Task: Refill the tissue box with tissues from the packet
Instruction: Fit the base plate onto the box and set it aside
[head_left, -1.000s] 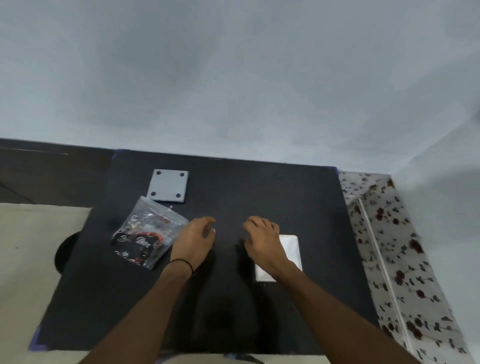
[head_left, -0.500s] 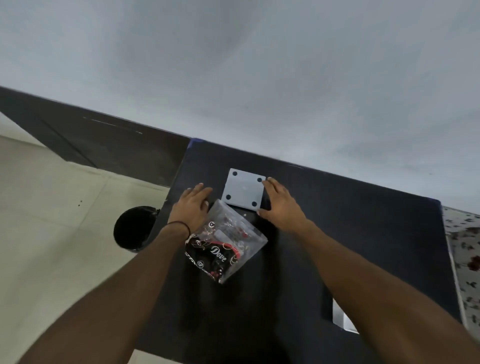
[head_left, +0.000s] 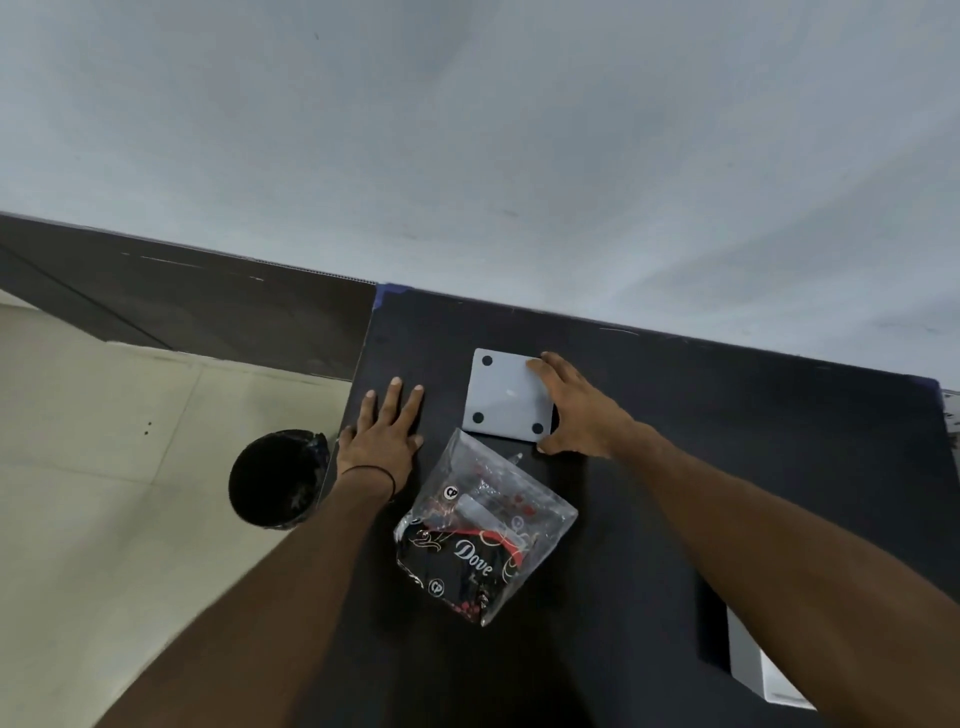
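Note:
A grey square panel (head_left: 501, 395) with black dots at its corners lies flat near the far edge of the black table (head_left: 727, 415). My right hand (head_left: 582, 415) spans the panel's right edge, fingers on the far corner and thumb at the near corner. A clear plastic packet (head_left: 483, 530) printed "Dove" lies just in front of the panel. My left hand (head_left: 387, 441) rests flat on the table to the left of the packet, fingers spread and holding nothing. A white box (head_left: 753, 670) sits at the lower right, mostly hidden behind my right forearm.
A round black bin (head_left: 278, 478) stands on the pale tiled floor just off the table's left edge. A light wall rises directly behind the table. A dark skirting runs along the wall to the left.
Both hands left the middle of the table and went to the far left. My right hand closed over the panel's right edge; my left hand flattened on the table. The view swung left.

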